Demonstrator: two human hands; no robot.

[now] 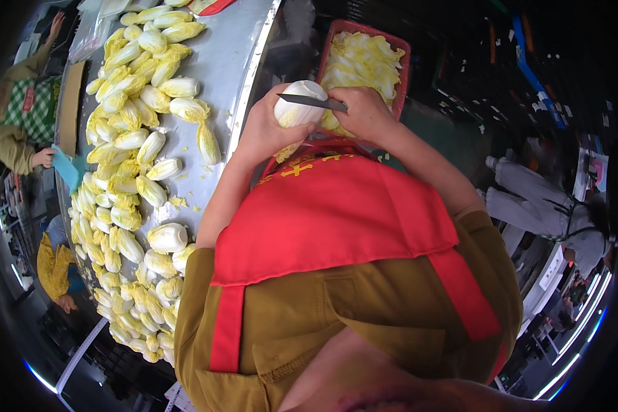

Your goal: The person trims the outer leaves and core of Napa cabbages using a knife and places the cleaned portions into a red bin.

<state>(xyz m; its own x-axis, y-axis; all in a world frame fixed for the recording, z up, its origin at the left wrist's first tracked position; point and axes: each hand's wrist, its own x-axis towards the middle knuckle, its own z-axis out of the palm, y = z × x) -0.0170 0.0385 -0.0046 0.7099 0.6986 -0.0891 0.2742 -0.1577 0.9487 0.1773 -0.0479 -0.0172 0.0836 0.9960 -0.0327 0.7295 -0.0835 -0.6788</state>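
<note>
My left hand (270, 131) is wrapped around a napa cabbage (294, 114), its pale root end tilted up and away from me. In my right hand (363, 110) is a knife with a dark blade (304, 100), which lies across the white side of this cabbage near the root end. My fingers cover the knife's handle. Beneath my left hand a yellow leaf (287, 152) hangs down in front of my red apron (335, 216). Just beyond my right hand stands a red plastic crate (404, 77) filled with loose cabbage leaves (363, 62).
To my left, a metal table (221, 67) bears a long heap of napa cabbages (129, 139). A cardboard strip (72, 108) stands along its far edge. Across it are a person in a green checked apron (33, 110), holding a blue cloth (67, 167), and another in yellow (54, 265). Someone in grey (530, 195) is at right.
</note>
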